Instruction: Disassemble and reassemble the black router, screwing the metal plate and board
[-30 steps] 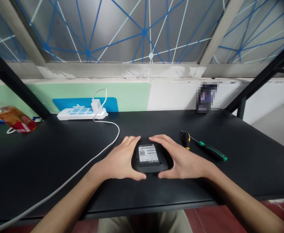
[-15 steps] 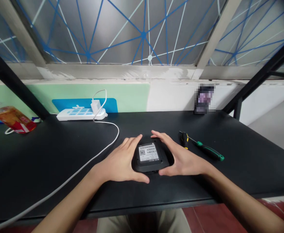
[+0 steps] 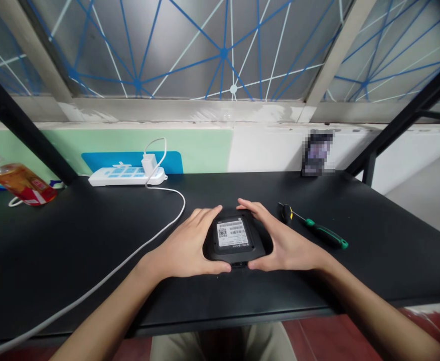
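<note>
Black, round-cornered plastic device (image 3: 257,248) with a glossy white label (image 3: 233,233) sits between the left hand (image 3: 189,244) and right hand (image 3: 280,244), both curved wide around its sides.

Open strip of black tabletop (image 3: 220,296) between the hands and the near edge; a hand could pass there. Left side crossed by white cable (image 3: 144,244), running from the power strip (image 3: 127,176) to the near left corner. Right route beyond the right hand (image 3: 283,245) obstructed by the yellow-and-black screwdriver (image 3: 286,214) and green-handled screwdriver (image 3: 327,234).
</note>
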A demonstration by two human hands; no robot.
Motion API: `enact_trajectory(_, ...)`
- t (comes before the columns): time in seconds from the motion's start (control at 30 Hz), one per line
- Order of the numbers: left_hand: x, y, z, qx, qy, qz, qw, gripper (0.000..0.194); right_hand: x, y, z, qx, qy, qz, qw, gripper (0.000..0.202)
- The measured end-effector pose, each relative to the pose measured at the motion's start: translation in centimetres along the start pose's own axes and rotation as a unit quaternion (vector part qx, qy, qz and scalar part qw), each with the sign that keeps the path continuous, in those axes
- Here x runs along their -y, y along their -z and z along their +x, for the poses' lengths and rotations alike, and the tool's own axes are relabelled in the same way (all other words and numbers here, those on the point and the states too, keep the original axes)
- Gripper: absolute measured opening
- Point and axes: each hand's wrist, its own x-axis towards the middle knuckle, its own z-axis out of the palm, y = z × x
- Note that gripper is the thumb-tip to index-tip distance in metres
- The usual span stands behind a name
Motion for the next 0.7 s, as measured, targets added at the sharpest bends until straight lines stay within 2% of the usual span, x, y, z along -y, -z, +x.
enact_trajectory(0.33, 0.1, 0.4, 0.1, -0.06, 0.001, -0.069, 0.996, 0.106, 0.3, 0.0, 1.2, -0.071, 0.037, 0.065, 0.995, 0.122)
enact_trajectory(0.57, 0.6, -0.2, 0.5, -0.077, 0.018, -0.122, 0.989, 0.109, 0.1, 0.0, 3.4, -0.064, 0.047, 0.164, 0.983, 0.121)
enact_trajectory(0.7, 0.6, -0.9, 0.6, -0.074, 0.048, -0.135, 0.987, 0.118, -0.7, 0.2, 3.3, -0.078, 0.034, 0.195, 0.977, 0.119)
